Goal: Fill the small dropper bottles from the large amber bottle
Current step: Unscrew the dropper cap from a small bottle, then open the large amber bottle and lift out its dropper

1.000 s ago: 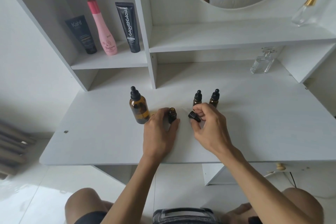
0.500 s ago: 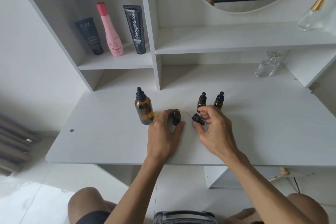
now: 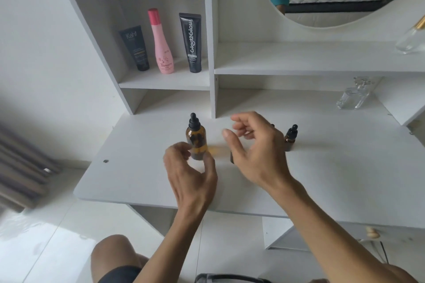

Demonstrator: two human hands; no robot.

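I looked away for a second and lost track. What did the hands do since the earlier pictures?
The left hand let go of the open small bottle and moved to the large amber bottle. The right hand dropped the cap and lifted, fingers spread. The capped small bottle stayed put.

right hand (image 3: 257, 151) blurred, hiding small bottles
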